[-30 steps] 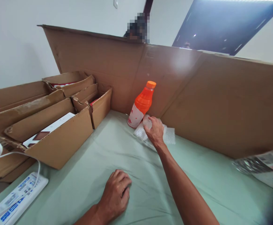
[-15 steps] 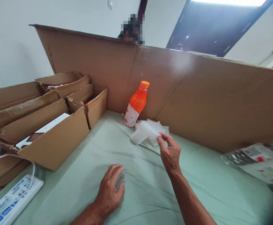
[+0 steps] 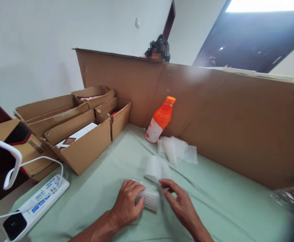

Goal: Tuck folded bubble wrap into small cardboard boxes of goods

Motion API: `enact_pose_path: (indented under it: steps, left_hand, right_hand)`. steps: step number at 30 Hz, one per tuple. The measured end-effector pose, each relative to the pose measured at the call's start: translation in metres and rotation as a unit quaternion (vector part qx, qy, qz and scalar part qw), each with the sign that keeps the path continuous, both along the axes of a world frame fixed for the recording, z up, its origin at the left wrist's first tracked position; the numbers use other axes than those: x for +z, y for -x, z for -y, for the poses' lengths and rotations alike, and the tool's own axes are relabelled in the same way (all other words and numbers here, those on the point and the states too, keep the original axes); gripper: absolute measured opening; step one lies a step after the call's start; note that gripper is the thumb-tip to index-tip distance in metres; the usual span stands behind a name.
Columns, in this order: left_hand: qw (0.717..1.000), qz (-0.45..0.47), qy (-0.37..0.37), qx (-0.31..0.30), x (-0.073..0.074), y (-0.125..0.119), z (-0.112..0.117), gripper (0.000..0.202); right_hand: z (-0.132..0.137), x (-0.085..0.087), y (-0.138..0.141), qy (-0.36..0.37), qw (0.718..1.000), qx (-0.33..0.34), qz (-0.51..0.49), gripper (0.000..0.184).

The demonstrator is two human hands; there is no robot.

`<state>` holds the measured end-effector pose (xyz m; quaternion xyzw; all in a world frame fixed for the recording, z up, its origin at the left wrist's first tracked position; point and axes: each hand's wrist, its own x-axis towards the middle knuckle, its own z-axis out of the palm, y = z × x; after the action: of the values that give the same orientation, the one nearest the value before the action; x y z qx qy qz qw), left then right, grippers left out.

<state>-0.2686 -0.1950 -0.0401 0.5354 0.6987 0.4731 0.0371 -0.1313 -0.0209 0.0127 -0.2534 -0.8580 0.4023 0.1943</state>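
My left hand [image 3: 129, 203] is closed round one end of a clear bubble wrap piece [image 3: 152, 200] with ridged layers, low over the green cloth. Just right of it, my right hand [image 3: 175, 198] has its fingertips together at the edge of a thin, translucent sheet [image 3: 154, 168], which curls up beyond the hands. Motion blurs this sheet, and I cannot tell whether it joins the piece in my left hand. Farther back lies a loose pile of bubble wrap sheets [image 3: 175, 148]. Behind the pile stands an orange bottle [image 3: 162, 116] with a white label.
A tall cardboard panel [image 3: 212, 111] closes off the back, with a person's head [image 3: 159, 48] above it. Open cardboard boxes [image 3: 93, 148] holding packages stand at left. A white power strip [image 3: 44, 198] with a cable lies at front left. Clear plastic [image 3: 283, 198] shows at right.
My right hand has drawn back from the pile toward my left hand, bringing translucent sheeting along. My left hand, empty before, now grips bubble wrap. The camera view has shifted.
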Motion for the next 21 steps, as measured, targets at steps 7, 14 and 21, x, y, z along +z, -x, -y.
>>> enact_pose_path:
  steps: [7, 14, 21]
  left_hand:
    - [0.999, 0.041, 0.013, -0.014, -0.002, -0.002, -0.002, 0.029]
    - [0.991, -0.006, 0.107, -0.078, 0.008, 0.005, 0.003, 0.023]
    - [0.987, -0.042, 0.131, -0.086, 0.003, -0.004, 0.000, 0.015]
  right_hand:
    - [0.011, 0.053, 0.081, -0.165, 0.981, 0.099, 0.032, 0.032]
    - [-0.016, 0.015, 0.086, -0.254, 0.910, 0.188, 0.270, 0.030]
    - [-0.075, 0.024, 0.066, -0.378, 0.886, 0.078, 0.256, 0.027]
